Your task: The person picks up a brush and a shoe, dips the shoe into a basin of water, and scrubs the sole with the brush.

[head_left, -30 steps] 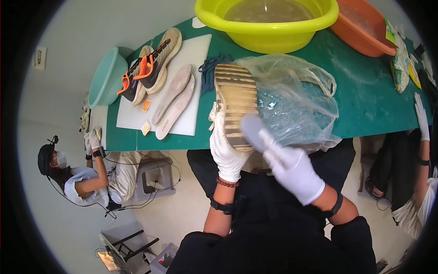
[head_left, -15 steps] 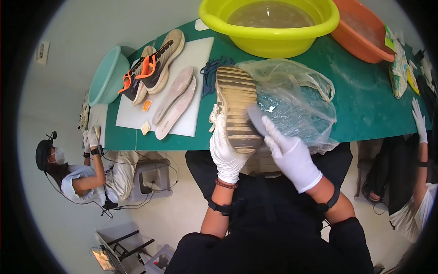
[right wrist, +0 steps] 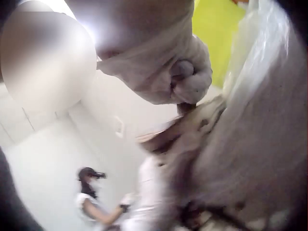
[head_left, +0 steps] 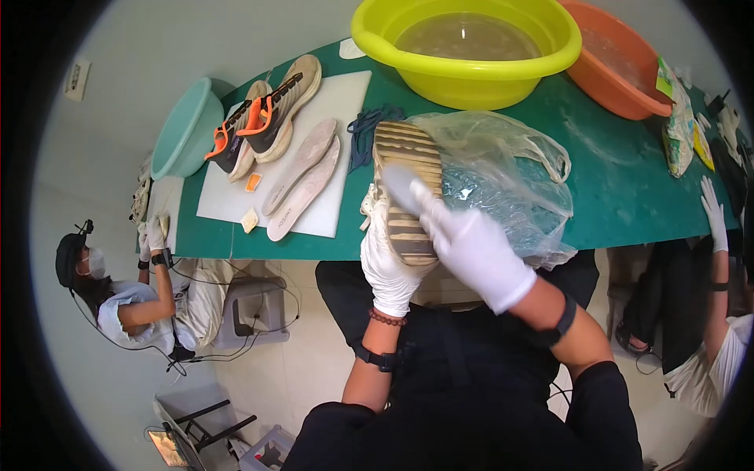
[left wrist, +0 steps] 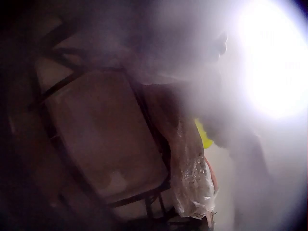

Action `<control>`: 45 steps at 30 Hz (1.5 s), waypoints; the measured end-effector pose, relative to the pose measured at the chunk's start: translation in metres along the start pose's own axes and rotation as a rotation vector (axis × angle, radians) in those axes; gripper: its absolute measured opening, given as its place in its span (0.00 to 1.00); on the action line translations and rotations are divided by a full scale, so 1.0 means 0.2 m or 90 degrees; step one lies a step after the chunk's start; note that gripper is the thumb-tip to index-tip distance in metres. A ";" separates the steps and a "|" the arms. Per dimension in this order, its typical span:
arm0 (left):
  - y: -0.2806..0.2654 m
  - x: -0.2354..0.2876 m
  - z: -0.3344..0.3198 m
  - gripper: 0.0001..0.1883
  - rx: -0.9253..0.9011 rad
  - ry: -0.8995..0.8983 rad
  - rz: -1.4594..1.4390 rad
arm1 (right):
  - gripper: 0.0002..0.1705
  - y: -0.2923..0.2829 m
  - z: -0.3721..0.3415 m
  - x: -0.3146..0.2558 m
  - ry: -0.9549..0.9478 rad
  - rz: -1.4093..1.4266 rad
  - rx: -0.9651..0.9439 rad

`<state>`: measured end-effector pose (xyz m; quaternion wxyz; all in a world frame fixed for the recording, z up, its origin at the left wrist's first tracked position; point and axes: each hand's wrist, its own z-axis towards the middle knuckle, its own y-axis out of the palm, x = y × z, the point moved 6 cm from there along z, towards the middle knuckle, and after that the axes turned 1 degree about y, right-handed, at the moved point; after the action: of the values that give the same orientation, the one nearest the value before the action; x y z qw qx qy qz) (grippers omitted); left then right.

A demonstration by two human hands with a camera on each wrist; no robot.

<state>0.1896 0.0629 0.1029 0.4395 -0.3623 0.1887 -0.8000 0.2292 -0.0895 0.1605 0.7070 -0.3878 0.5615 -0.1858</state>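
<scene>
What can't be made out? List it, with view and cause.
Upper of the held sneaker: head view, mostly behind its sole.
Working face of the grey oval-headed tool: head view, turned toward the sole.
Fingers of the left hand: head view, mostly behind the sneaker; left wrist view, haze and glare.
Far rim of the yellow basin: head view, cut by top edge.

On the person's side of the yellow basin, the left hand grips a worn shoe, its tan sole with dark crosswise bands turned upward, one end pointing basinward. The right hand holds a grey, round-ended brush-like tool slantwise over the sole's middle; contact is unclear.
</scene>
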 end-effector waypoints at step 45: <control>-0.02 0.00 -0.01 0.64 0.001 -0.021 -0.026 | 0.27 0.01 0.20 -0.04 0.003 0.036 0.010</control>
<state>0.1870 0.0653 0.1039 0.4263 -0.3789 0.1729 -0.8030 0.2646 -0.0690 0.1679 0.7139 -0.3656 0.5722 -0.1711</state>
